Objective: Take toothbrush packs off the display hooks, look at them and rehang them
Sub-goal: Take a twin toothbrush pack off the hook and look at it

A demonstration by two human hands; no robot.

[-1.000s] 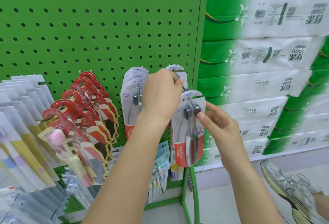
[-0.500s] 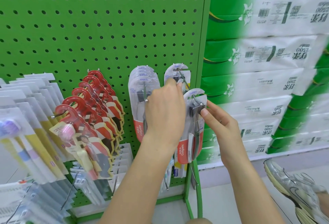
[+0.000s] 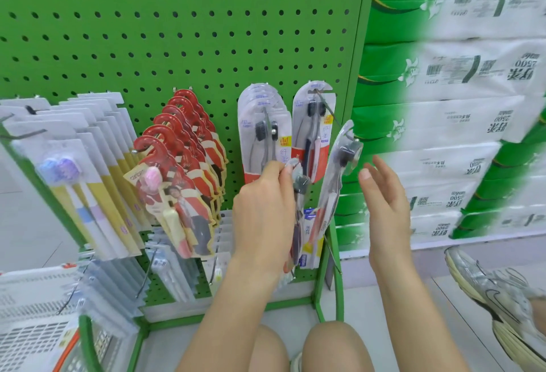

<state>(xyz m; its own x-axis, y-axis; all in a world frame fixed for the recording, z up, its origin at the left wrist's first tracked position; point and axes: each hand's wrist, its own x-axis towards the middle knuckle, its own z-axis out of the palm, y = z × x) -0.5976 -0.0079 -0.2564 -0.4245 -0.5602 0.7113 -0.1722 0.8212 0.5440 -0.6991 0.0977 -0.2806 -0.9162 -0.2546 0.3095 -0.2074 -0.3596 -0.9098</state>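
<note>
At frame centre, a toothbrush pack (image 3: 299, 194) is pinched near its top by the left hand (image 3: 266, 206), off the hooks. Right of it, another pack (image 3: 339, 171) hangs tilted on a hook (image 3: 325, 108) beside the pegboard's right edge (image 3: 359, 76); the right hand (image 3: 384, 194) is held wide, gripping nothing.

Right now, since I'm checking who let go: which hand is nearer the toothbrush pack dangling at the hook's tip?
Right. The right hand is open just right of the dangling pack, not touching; the left hand is further left, holding another pack.
</note>
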